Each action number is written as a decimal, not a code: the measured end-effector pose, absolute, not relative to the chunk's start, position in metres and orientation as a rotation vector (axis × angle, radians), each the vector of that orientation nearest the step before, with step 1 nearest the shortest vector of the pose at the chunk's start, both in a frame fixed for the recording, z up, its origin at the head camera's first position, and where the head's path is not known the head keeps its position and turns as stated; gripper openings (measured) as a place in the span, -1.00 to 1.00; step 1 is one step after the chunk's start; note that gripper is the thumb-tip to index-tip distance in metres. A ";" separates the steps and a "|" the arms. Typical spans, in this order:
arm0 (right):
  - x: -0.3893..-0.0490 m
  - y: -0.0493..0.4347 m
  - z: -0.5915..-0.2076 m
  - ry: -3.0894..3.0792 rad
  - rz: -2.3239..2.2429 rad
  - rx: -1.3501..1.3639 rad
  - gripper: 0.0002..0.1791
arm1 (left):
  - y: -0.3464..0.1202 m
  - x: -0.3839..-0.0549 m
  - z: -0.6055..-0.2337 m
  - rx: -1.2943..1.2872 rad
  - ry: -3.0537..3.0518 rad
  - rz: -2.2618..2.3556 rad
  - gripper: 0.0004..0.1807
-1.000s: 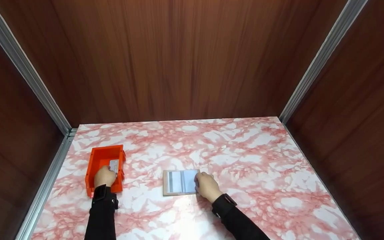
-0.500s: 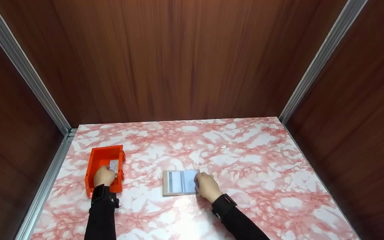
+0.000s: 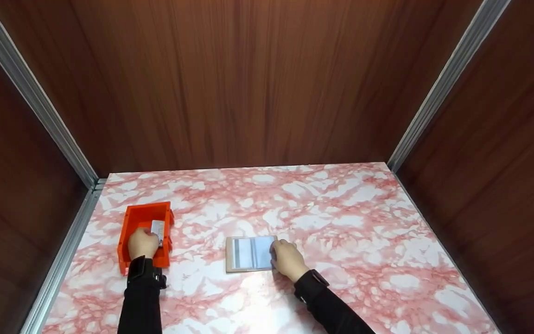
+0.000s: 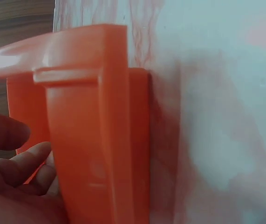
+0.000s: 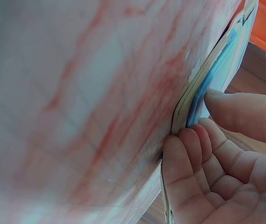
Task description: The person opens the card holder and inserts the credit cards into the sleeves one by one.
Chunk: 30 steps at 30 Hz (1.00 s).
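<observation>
My left hand [image 3: 143, 243] reaches into an orange plastic bin [image 3: 149, 211], beside a pale flat card [image 3: 157, 226] at its right inner wall. In the left wrist view the thumb and index fingertip stand apart with nothing seen between them. The bin's wall hides part of the other fingers. My right hand [image 3: 289, 260] pinches the right edge of a flat beige board-like piece [image 3: 229, 255] with glossy, pale blue sheets [image 3: 244, 253] on top. In the right wrist view the thumb lies on the blue side and the curled fingers meet the edge.
The red-and-white marbled tabletop [image 3: 341, 222] carries the bin at left and the beige piece near the middle. Brown wood-patterned panels [image 3: 248, 93] with grey metal corner rails [image 3: 448, 83] enclose the back and both sides.
The left hand has shifted very slightly up and left inside the bin. More of the pale card shows, a little higher. My right hand and the beige piece have kept their place.
</observation>
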State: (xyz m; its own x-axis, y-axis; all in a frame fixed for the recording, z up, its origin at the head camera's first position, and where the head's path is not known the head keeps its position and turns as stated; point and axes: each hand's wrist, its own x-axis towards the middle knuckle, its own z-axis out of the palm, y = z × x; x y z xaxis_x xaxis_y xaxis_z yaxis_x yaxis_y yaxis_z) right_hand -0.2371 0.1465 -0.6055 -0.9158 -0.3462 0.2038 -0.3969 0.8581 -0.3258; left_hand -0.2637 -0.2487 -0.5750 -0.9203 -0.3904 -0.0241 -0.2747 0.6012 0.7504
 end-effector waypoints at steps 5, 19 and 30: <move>-0.236 0.146 -0.606 -2.890 0.547 0.578 -0.73 | -0.246 -0.264 -0.575 0.583 -2.608 -1.203 -0.57; -0.237 0.146 -0.606 -2.874 0.563 0.600 -0.74 | -0.243 -0.266 -0.577 0.621 -2.600 -1.250 -0.59; -0.236 0.147 -0.605 -2.872 0.574 0.604 -0.75 | -0.240 -0.262 -0.577 0.601 -2.593 -1.184 -0.60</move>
State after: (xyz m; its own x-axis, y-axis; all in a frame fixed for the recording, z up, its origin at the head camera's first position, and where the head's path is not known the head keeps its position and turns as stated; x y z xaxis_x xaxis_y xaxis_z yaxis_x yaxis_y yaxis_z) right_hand -0.2358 0.1474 -0.6055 -0.9076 -0.3569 0.2214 -0.4145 0.8456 -0.3364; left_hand -0.2619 -0.2404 -0.5771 -0.8902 -0.4542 0.0360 -0.2703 0.5900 0.7608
